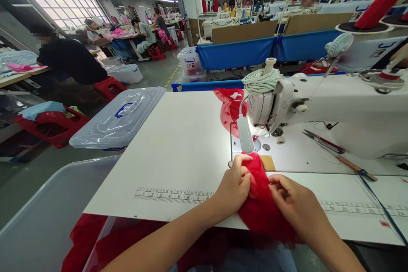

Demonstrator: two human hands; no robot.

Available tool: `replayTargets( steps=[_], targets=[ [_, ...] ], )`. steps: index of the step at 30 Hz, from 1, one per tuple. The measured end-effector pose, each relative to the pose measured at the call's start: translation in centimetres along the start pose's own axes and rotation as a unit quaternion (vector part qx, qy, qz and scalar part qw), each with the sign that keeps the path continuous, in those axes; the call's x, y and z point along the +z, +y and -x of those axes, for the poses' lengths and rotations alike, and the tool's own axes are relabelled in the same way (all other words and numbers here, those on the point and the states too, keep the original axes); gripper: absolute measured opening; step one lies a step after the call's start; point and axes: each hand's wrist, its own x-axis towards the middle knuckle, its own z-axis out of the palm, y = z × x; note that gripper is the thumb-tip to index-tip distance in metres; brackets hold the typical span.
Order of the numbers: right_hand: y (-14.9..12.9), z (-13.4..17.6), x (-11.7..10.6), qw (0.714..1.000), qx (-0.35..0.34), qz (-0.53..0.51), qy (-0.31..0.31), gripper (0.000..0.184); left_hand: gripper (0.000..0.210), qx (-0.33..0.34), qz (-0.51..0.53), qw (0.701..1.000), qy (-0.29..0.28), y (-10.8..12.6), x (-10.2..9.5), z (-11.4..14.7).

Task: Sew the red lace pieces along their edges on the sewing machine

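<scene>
— So, from the head camera, what stage would you say this is?

— Feeding, I'd judge. Both hands are bunching the red fabric [259, 204] on the white table [178, 148], just in front of the sewing machine [318, 106], whose small lamp [245, 134] hangs over the needle area.

— And the fingers?

— The left hand [234, 185] is curled down on the cloth's left edge, fingers together and pressing it; the right hand [295, 204] has its fingertips [276, 185] pinched on a fold of the same cloth. Both are closed on it, not spread.

— Where does the cloth run?

— From under the fingers it reaches up toward the presser foot, and its lower part spills off the table's near edge. More red cloth shows behind the machine head.

— What would the next move call for?

— Likely flattening the gathered edge and keeping it lined up as it slides under the foot. Scissors [323, 141] lie well apart, to the right.
</scene>
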Motion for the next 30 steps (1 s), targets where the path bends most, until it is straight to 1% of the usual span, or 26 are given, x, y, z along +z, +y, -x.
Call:
replayTargets(
  steps=[2, 3, 4, 6, 7, 8, 9, 10, 11, 12, 13, 14, 15, 16, 17, 19, 21, 22, 25, 27, 28, 29, 30],
  targets=[
    [0.7, -0.1, -0.3, 1.0, 0.01, -0.004, -0.003, 0.028, 0.043, 0.012, 0.025, 1.0, 0.001, -0.3, -0.1, 0.2],
    [1.0, -0.2, -0.5, 1.0, 0.023, 0.012, 0.006, 0.027, 0.043, 0.011, 0.025, 1.0, -0.01, -0.4, -0.1, 0.3],
    [1.2, -0.2, -0.8, 0.998, 0.042, 0.041, 0.025, 0.027, 0.039, 0.005, 0.019, 1.0, -0.023, -0.4, -0.2, 0.2],
    [1.1, -0.3, -1.3, 0.987, 0.074, 0.114, 0.085, 0.029, 0.028, -0.017, 0.003, 0.999, -0.04, -0.3, -0.2, 0.0],
    [0.9, -0.3, -1.3, 0.981, 0.07, 0.134, 0.124, 0.029, 0.021, -0.03, 0.0, 0.999, -0.042, -0.2, -0.1, -0.2],
    [0.5, -0.4, -1.3, 0.978, 0.047, 0.132, 0.157, 0.028, 0.015, -0.039, 0.001, 0.998, -0.041, -0.1, 0.0, -0.3],
    [0.0, -0.4, -1.2, 0.978, 0.003, 0.108, 0.176, 0.025, 0.011, -0.044, 0.002, 0.998, -0.041, 0.0, 0.1, -0.4],
    [-0.5, -0.4, -0.9, 0.981, -0.053, 0.066, 0.177, 0.023, 0.008, -0.044, 0.001, 0.998, -0.038, 0.1, 0.2, -0.5],
    [-0.8, -0.4, -0.6, 0.983, -0.112, 0.025, 0.146, 0.022, 0.006, -0.041, -0.002, 0.999, -0.03, 0.1, 0.4, -0.6],
    [-1.1, -0.5, -0.3, 0.982, -0.157, -0.001, 0.101, 0.024, 0.009, -0.037, -0.006, 0.999, -0.016, 0.1, 0.5, -0.6],
    [-1.2, -0.5, 0.0, 0.982, -0.178, -0.01, 0.068, 0.026, 0.015, -0.03, -0.012, 0.999, 0.004, 0.1, 0.6, -0.6],
    [-1.2, -0.6, 0.2, 0.983, -0.175, -0.006, 0.06, 0.028, 0.021, -0.022, -0.017, 0.999, 0.028, 0.1, 0.6, -0.6],
    [-1.2, -0.6, 0.4, 0.984, -0.163, 0.006, 0.07, 0.028, 0.026, -0.016, -0.022, 0.998, 0.05, 0.0, 0.6, -0.6],
    [-1.1, -0.6, 0.5, 0.984, -0.153, 0.017, 0.093, 0.027, 0.029, -0.011, -0.022, 0.998, 0.063, -0.1, 0.6, -0.6],
    [-1.2, -0.7, 0.6, 0.981, -0.156, 0.024, 0.117, 0.026, 0.029, -0.008, -0.02, 0.997, 0.068, -0.2, 0.6, -0.7],
    [-1.6, -0.7, 0.7, 0.969, -0.202, 0.016, 0.141, 0.023, 0.025, -0.006, -0.006, 0.998, 0.058, -0.4, 0.6, -0.9],
    [-2.1, -0.9, 1.0, 0.961, -0.245, -0.002, 0.131, 0.025, 0.021, -0.005, 0.011, 0.999, 0.048, -0.6, 0.5, -1.0],
    [-2.3, -1.1, 1.3, 0.96, -0.249, -0.003, 0.126, 0.026, 0.02, -0.003, 0.018, 0.999, 0.049, -0.6, 0.5, -0.9],
    [-1.8, -1.9, 2.1, 0.961, -0.242, 0.05, 0.127, 0.032, 0.015, 0.017, 0.029, 0.997, 0.064, -0.3, 0.1, -0.3],
    [-0.7, -2.5, 2.3, 0.954, -0.256, 0.099, 0.118, 0.038, 0.005, 0.036, 0.028, 0.997, 0.069, 0.2, -0.7, 0.2],
    [-0.1, -2.8, 2.2, 0.949, -0.269, 0.124, 0.108, 0.04, 0.006, 0.051, 0.007, 0.996, 0.074, 0.4, -1.3, 0.3],
    [0.4, -3.2, 2.1, 0.942, -0.285, 0.147, 0.096, 0.043, 0.012, 0.072, -0.038, 0.993, 0.083, 0.6, -2.0, 0.3],
    [1.0, -3.5, 1.8, 0.935, -0.301, 0.167, 0.081, 0.044, 0.019, 0.098, -0.116, 0.984, 0.095, 0.7, -2.7, 0.2]
  ],
)
